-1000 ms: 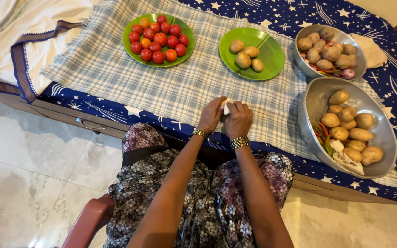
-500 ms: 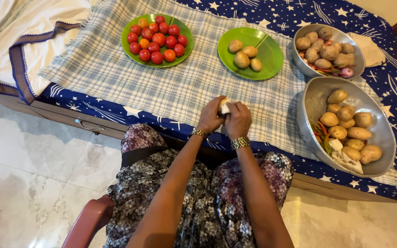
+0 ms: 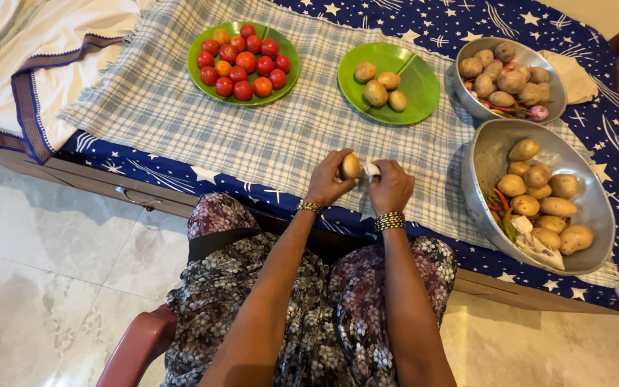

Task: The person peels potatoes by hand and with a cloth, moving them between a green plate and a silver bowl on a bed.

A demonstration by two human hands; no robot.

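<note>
My left hand (image 3: 327,179) grips a small brown potato (image 3: 350,165) just above the checked cloth (image 3: 180,107) near the table's front edge. My right hand (image 3: 391,186) is beside it, fingers closed on a small white cloth (image 3: 370,170) that touches the potato's right side. A green plate (image 3: 417,79) with several potatoes lies straight ahead. A second green plate (image 3: 198,43) holds several red and orange tomatoes at the far left.
Two metal bowls stand on the right: the near one (image 3: 488,158) holds potatoes and chillies, the far one (image 3: 467,100) potatoes and onions. A white cloth with a purple border (image 3: 30,57) lies at the left. The starred blue sheet (image 3: 610,129) covers the table.
My hands were pressed together around the potato and white cloth. They have now drawn apart, my right hand moving right with the cloth, and the potato shows in my left hand.
</note>
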